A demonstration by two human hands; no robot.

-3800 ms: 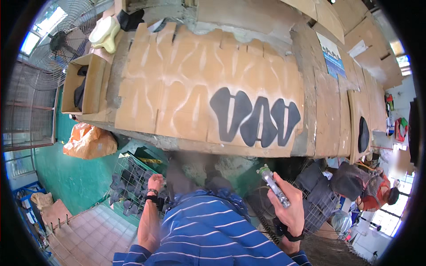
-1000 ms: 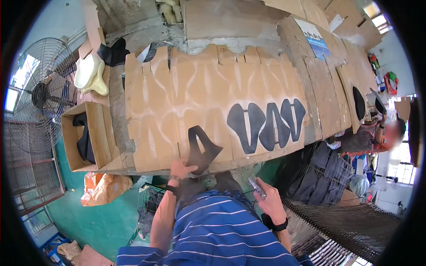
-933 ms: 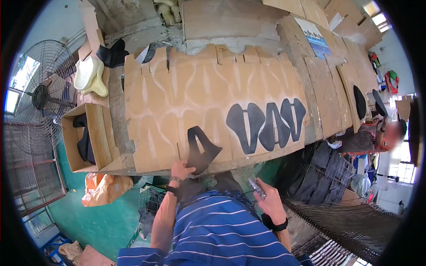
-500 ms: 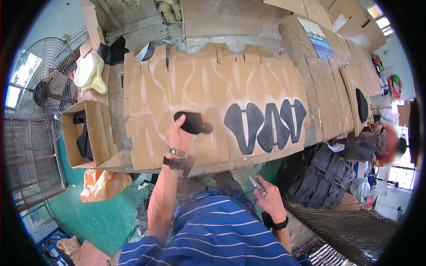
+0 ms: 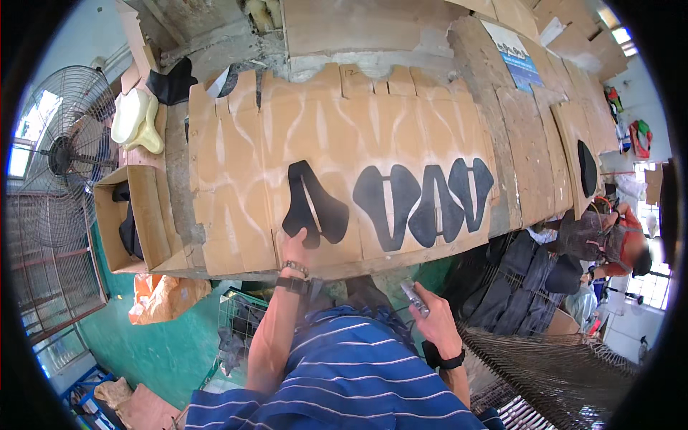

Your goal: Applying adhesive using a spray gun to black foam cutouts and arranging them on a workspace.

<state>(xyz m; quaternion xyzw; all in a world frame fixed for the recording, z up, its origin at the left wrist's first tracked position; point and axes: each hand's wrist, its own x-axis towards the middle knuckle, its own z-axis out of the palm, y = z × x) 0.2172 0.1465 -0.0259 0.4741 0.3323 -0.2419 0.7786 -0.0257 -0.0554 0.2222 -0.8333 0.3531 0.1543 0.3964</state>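
While the cardboard-covered bench (image 5: 236, 179) filled the middle of the frame, it carried the biggest share of the scene, its brown sheets streaked with pale overspray. Right of centre lay three black cut pieces (image 5: 423, 201) side by side, already flat in a row, touching or nearly so. Left of them, a fourth black piece (image 5: 312, 208), shaped like a split tongue with two lobes, lay on the cardboard with a bare gap between it and the row. Judging from that, three pieces looked placed and the fourth was just being set down, so the row seemed only partly filled.

Toward the left of the frame stood an open cardboard box (image 5: 143, 215) with dark material inside, and beyond it a caged floor fan (image 5: 64, 158). Pale foam shapes (image 5: 136, 122) sat at the upper left.

The left hand (image 5: 294, 247) rested at the near edge of the bench, fingers together and flat against the lower lobe of the fourth black piece, pressing rather than gripping. The right hand (image 5: 430, 319), lower and off the bench, was closed around a small metal tool (image 5: 414, 297) pointing up toward the bench.

Open cardboard remained left of the fourth piece and above the row; the near edge ran close under the left hand, so little room lay on that side.
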